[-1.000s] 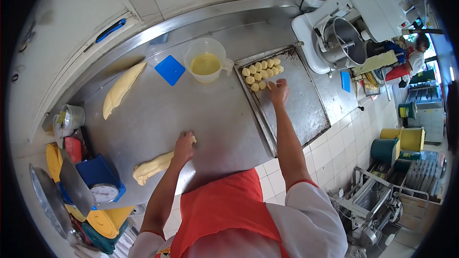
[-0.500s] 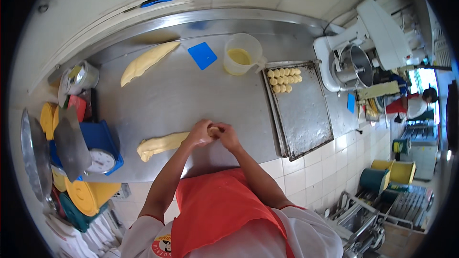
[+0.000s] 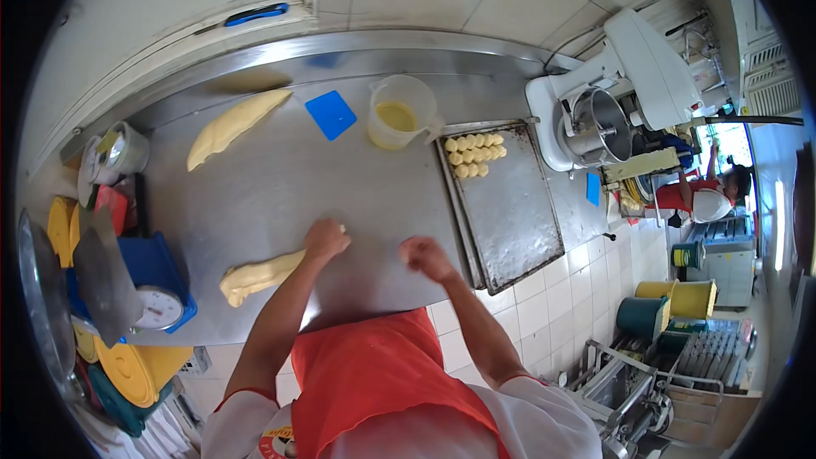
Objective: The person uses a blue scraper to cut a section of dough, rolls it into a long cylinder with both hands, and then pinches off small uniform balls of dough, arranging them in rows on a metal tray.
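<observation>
On the steel table (image 3: pixel 255 204) we see a dough roll (image 3: pixel 259 274) left of our hands, another dough roll (image 3: pixel 234 126) behind it, then a scraper (image 3: pixel 331 114), a jug (image 3: pixel 398 112), and a tray (image 3: pixel 510 212) holding dough balls (image 3: pixel 474 155) rightmost.

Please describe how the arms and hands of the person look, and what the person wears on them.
Both the left hand and the right hand are bare, without gloves. The forearms are uncovered; short white sleeves with a thin red edge end near the elbows. A red apron covers the front.
</observation>
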Demonstrator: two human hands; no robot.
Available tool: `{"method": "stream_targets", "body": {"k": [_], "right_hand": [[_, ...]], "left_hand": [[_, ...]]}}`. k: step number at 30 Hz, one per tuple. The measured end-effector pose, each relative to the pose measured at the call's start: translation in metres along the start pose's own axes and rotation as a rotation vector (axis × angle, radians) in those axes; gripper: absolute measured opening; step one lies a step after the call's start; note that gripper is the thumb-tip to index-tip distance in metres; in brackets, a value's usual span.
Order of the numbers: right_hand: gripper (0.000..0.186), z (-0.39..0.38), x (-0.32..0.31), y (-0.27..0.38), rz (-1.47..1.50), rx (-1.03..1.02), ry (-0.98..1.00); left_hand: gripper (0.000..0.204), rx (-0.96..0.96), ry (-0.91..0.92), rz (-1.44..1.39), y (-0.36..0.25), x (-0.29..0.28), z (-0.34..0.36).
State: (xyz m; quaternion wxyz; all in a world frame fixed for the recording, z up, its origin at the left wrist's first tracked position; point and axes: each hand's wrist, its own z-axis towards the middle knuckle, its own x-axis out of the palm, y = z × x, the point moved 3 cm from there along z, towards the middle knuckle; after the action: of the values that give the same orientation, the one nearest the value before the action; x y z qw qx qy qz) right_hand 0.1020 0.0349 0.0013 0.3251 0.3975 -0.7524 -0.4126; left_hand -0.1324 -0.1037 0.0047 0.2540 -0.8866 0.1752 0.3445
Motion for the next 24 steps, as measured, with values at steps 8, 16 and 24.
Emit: {"method": "stream_targets", "body": {"k": [8, 16, 24], "right_hand": [[0.024, 0.058, -0.266, 0.041, -0.306, -0.131, -1.278], [0.039, 0.063, -0.111, 0.016, -0.642, -0.241, -0.899], [0.024, 0.070, 0.111, -0.001, -0.167, -0.079, -0.131]], "left_hand": [[0.032, 0.130, -0.029, -0.002, -0.010, 0.022, -0.004], [0.046, 0.316, -0.207, -0.293, 0.004, 0.018, -0.025], [0.036, 0.401, -0.006, -0.119, 0.003, -0.017, -0.060]]}}
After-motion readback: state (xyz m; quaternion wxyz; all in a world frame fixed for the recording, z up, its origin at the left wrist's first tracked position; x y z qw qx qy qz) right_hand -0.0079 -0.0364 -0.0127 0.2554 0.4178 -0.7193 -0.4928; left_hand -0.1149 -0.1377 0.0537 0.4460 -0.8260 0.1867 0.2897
